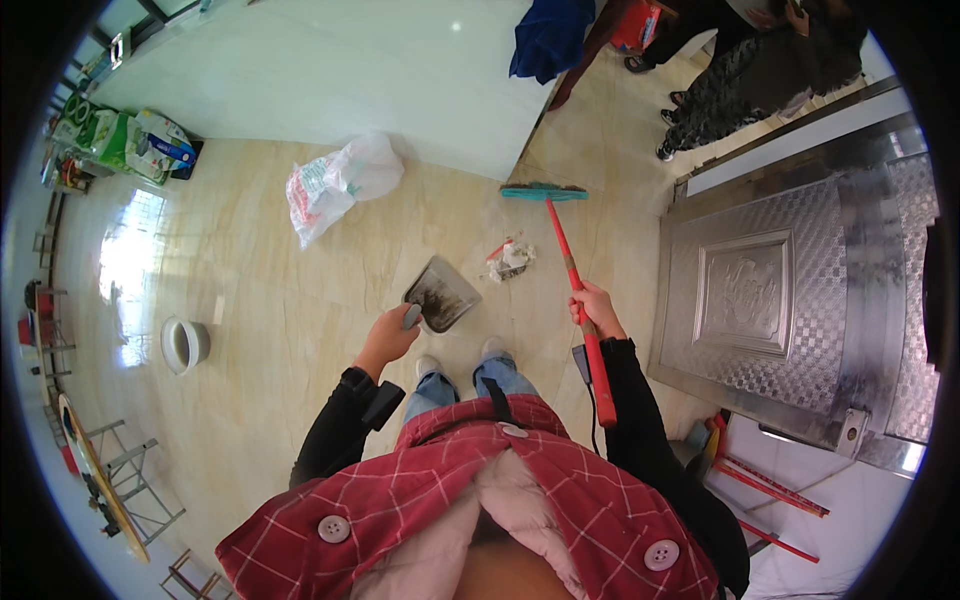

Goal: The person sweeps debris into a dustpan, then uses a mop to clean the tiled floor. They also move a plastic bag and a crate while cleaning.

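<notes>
My left hand point(391, 335) grips the grey handle of a dustpan point(442, 296), whose pan is stained dark inside and sits close before my feet. In my right hand point(596, 306) is the red handle of a broom point(559, 225). Its teal head point(544, 193) with dark bristles is at the floor near the corner of the white wall. Between the dustpan and the broom lies a small heap of litter point(511, 256), with white crumpled scraps and a red strip. The heap is apart from both tools.
A tied plastic bag point(345, 184) lies by the white wall point(337, 67). A white bucket point(184, 345) stands at left, beyond it a folding table point(101, 480). At right is an embossed metal door point(750, 292); several people point(757, 82) stand past the wall's corner.
</notes>
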The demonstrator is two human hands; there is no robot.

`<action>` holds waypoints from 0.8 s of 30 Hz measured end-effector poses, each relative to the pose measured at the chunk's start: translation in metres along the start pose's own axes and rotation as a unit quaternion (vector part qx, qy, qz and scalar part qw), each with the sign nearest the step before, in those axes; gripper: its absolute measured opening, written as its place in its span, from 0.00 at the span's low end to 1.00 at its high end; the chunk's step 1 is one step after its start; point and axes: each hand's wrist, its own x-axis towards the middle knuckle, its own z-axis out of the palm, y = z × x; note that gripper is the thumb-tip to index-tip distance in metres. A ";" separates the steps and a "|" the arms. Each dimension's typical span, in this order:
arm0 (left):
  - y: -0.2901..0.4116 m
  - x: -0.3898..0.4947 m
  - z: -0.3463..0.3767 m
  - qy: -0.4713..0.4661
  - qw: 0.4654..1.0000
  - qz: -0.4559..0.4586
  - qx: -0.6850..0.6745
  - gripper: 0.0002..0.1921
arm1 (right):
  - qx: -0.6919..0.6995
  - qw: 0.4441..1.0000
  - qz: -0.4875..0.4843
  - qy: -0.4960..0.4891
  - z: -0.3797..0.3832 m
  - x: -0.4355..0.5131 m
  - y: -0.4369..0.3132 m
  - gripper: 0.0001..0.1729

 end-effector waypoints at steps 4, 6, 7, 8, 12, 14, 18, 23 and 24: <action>0.011 0.023 0.011 -0.048 0.998 0.020 0.045 0.13 | 0.004 0.999 0.045 0.002 -0.014 0.010 0.020 0.03; 0.014 0.034 0.013 -0.056 0.997 0.022 0.054 0.13 | -0.013 0.998 0.061 -0.007 -0.020 0.000 0.033 0.05; 0.016 0.040 0.014 -0.051 0.997 0.024 0.050 0.13 | -0.016 0.998 0.065 -0.008 -0.024 -0.009 0.040 0.05; 0.017 0.046 0.015 -0.046 0.998 0.023 0.039 0.12 | -0.020 0.997 0.068 -0.009 -0.027 -0.019 0.046 0.06; 0.025 0.068 0.016 -0.056 0.997 0.043 0.033 0.11 | -0.048 0.992 0.116 -0.010 -0.033 -0.061 0.064 0.14; 0.032 0.076 0.017 -0.069 0.996 0.038 0.041 0.11 | -0.047 0.990 0.130 -0.015 -0.034 -0.081 0.070 0.21; 0.051 0.087 0.017 -0.072 0.994 0.056 0.054 0.10 | -0.051 0.987 0.152 -0.020 -0.038 -0.116 0.071 0.33; 0.064 0.087 0.012 -0.099 0.995 -0.008 0.031 0.09 | -0.051 0.991 0.125 0.003 -0.045 -0.157 0.069 0.36; 0.064 0.085 0.011 -0.098 0.995 -0.001 0.037 0.08 | -0.044 0.992 0.117 0.004 -0.045 -0.159 0.069 0.36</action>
